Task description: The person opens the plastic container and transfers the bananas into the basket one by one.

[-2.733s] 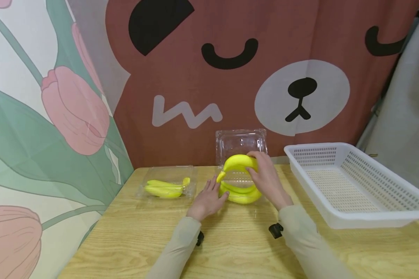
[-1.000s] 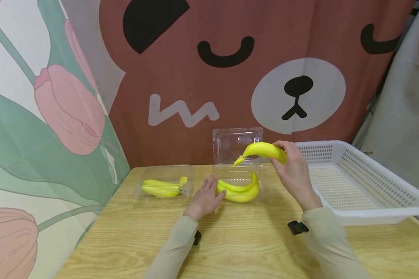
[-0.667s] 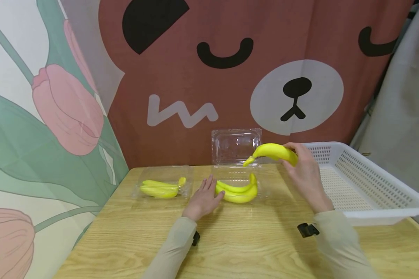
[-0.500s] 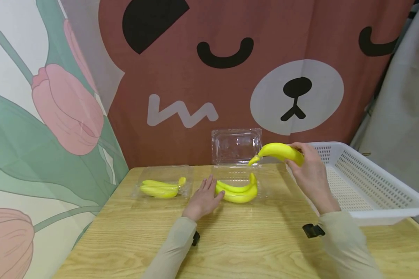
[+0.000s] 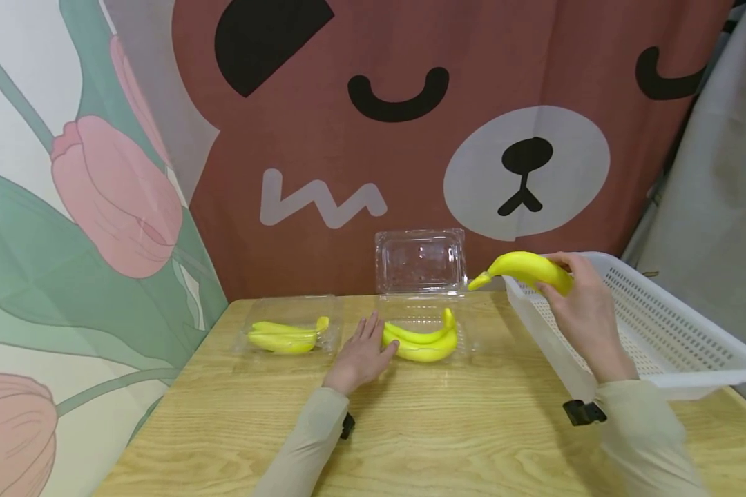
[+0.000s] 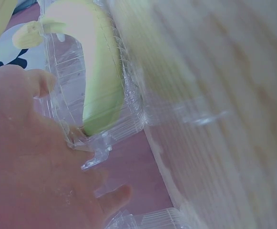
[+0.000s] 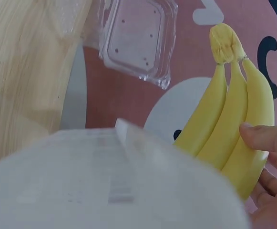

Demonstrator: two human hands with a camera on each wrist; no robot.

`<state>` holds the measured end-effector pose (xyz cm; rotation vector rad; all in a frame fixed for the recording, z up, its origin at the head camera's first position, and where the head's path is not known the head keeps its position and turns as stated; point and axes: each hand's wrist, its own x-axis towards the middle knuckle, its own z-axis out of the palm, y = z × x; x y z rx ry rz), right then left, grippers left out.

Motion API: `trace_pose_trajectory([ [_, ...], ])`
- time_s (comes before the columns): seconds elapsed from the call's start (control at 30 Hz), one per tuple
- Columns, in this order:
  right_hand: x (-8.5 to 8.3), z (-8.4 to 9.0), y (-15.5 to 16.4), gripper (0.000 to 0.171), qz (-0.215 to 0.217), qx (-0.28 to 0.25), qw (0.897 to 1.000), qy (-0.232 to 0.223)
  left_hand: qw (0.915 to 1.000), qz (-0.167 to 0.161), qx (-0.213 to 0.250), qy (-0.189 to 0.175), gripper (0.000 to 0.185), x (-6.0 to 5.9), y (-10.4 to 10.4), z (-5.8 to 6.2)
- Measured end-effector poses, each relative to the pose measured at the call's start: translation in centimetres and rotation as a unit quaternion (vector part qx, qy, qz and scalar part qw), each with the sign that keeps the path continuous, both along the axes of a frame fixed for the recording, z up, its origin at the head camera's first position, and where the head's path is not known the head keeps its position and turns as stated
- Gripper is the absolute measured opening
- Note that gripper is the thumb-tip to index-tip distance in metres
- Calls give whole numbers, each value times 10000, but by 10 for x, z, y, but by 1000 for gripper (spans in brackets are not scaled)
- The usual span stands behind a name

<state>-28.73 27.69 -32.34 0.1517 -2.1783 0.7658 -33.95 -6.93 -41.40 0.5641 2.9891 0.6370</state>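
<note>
My right hand (image 5: 587,317) grips a bunch of bananas (image 5: 525,266) above the near-left side of a white plastic basket (image 5: 709,378). In the right wrist view, three bananas joined at the stem show, with my thumb on one of them. My left hand (image 5: 362,355) rests with its fingers stretched out at the left side of a clear clamshell box (image 5: 419,262). Its lid stands raised at the back. Another banana bunch (image 5: 425,348) lies in this box, near my left thumb; the left wrist view shows it inside the clear wall.
Left of my left hand sits a second clear box (image 5: 298,304) with a banana bunch (image 5: 286,339) in it. All stand on a wooden table (image 5: 423,428). A printed curtain (image 5: 323,255) hangs behind the table's back edge.
My right hand has lifted a banana bunch off the open box and carried it right, to above the basket. My left hand stays at the box.
</note>
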Motion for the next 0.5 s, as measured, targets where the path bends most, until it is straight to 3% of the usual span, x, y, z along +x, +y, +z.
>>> trace_pose_trajectory([
  [0.5, 9, -10, 53, 42, -241, 105, 9973, -683, 10000, 45, -49, 9, 73, 3, 1, 1],
])
